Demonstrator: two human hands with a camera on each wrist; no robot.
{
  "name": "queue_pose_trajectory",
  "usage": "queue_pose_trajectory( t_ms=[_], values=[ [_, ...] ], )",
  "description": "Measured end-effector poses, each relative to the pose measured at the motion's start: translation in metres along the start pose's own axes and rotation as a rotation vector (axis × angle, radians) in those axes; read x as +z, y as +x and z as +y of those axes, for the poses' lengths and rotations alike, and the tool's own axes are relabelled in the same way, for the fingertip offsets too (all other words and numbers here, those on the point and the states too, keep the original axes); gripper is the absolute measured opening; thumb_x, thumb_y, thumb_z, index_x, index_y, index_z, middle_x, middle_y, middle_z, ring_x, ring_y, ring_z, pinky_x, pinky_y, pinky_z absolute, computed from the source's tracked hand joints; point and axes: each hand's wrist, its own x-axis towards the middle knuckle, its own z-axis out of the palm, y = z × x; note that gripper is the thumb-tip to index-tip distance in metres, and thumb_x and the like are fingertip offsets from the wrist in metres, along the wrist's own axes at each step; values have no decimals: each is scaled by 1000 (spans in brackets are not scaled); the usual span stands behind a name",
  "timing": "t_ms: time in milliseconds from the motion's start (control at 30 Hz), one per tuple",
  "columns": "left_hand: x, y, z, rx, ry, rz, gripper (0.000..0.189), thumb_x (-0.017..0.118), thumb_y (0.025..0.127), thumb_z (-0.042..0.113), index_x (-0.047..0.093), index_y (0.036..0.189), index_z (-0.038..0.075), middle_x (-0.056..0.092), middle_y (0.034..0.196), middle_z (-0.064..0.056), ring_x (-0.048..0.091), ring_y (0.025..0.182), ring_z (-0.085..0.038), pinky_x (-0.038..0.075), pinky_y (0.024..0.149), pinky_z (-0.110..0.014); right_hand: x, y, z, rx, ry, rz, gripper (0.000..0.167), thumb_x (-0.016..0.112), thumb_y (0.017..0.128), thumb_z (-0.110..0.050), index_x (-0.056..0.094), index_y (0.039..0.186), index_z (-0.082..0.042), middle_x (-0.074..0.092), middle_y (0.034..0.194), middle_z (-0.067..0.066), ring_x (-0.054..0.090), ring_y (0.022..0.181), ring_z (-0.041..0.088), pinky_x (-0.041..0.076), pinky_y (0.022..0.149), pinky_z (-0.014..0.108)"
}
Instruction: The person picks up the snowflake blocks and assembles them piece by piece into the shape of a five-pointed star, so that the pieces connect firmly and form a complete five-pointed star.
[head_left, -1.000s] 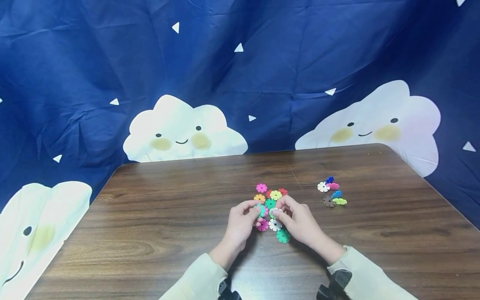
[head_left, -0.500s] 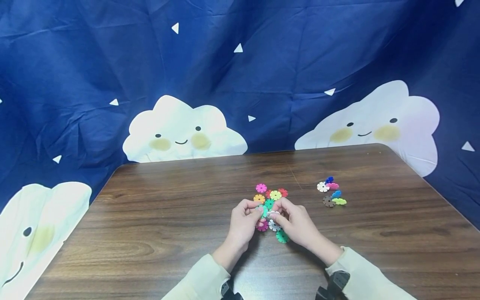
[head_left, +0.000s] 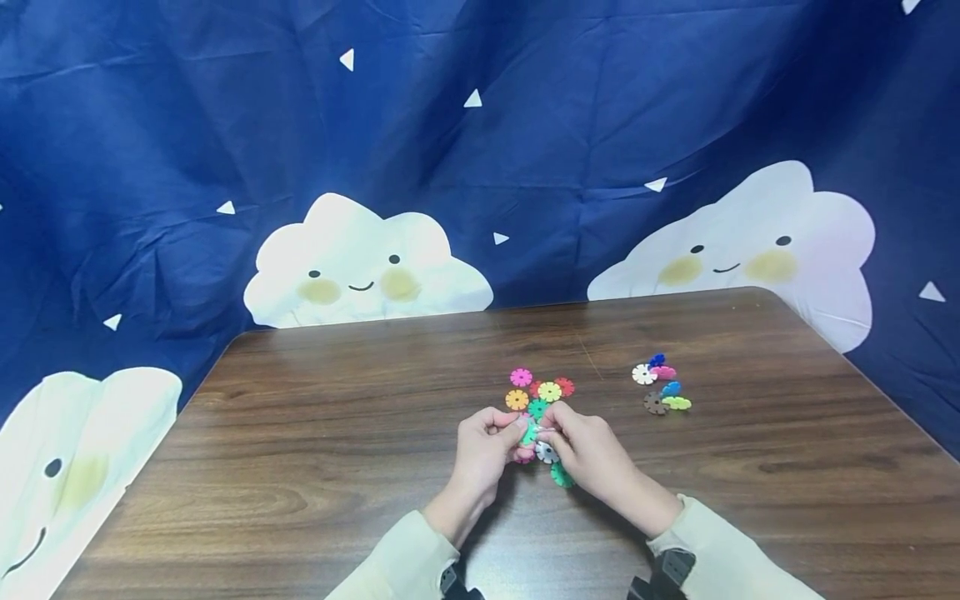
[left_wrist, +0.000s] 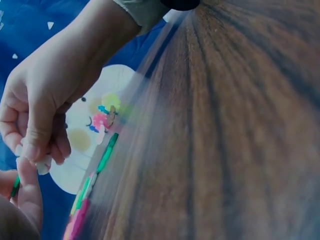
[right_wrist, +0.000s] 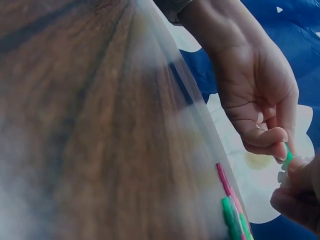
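In the head view my left hand point(head_left: 482, 450) pinches a green notched plastic disc point(head_left: 530, 432) between thumb and fingers. My right hand point(head_left: 591, 446) faces it and pinches a white notched disc point(right_wrist: 282, 177), mostly hidden by its fingers. The two held pieces meet or nearly meet; whether their slots are joined I cannot tell. Beneath the hands lie loose discs on the table, among them a white disc point(head_left: 547, 452), a green disc point(head_left: 561, 475) and a partly covered pink disc point(head_left: 524, 455). Just beyond are an orange disc point(head_left: 517, 400) and a yellow disc point(head_left: 550, 392).
On the wooden table point(head_left: 337, 433), right of the hands, sits a group of discs including a white disc point(head_left: 643, 374), a brown disc point(head_left: 656, 403) and a lime disc point(head_left: 677, 403); some stand tilted against each other. A blue curtain point(head_left: 540, 125) with clouds hangs behind.
Both hands have come closer together, the right hand moving left with its white disc towards the green disc. The discs on the table lie as before.
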Motion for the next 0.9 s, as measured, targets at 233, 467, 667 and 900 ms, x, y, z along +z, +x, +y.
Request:
queue_pose_trajectory(
  t_ms=[233, 467, 667, 900],
  values=[
    [-4, 1, 2, -39, -4, -9, 10, 58, 81, -11, 57, 78, -2, 60, 65, -5, 57, 47, -6, 51, 48, -19, 1, 3, -1, -48, -1, -29, 22, 73, 74, -5, 53, 79, -12, 51, 61, -8, 38, 54, -1, 37, 47, 15],
    [-8, 7, 7, 32, 101, -45, 6, 58, 82, -9, 53, 84, -7, 57, 66, -3, 57, 51, -6, 51, 50, -17, 3, 8, -2, 80, 53, -28, 20, 74, 76, -10, 55, 80, -12, 54, 62, -9, 40, 54, -1, 37, 47, 16],
    [-13, 10, 8, -16, 82, -8, 7, 59, 83, -7, 55, 85, -2, 61, 68, -3, 60, 52, -6, 53, 53, -19, 1, 10, 3, 201, 68, -82, 22, 77, 74, -18, 56, 78, -11, 57, 61, -7, 45, 55, -1, 41, 49, 18],
    [-18, 12, 8, -51, 10, 48, 7, 58, 85, -5, 53, 88, -2, 57, 66, -1, 60, 56, -7, 55, 59, -22, -13, 3, 11, 287, 67, -236, 21, 77, 73, -17, 58, 78, -11, 55, 62, -9, 46, 56, 1, 41, 52, 18]
  ],
)
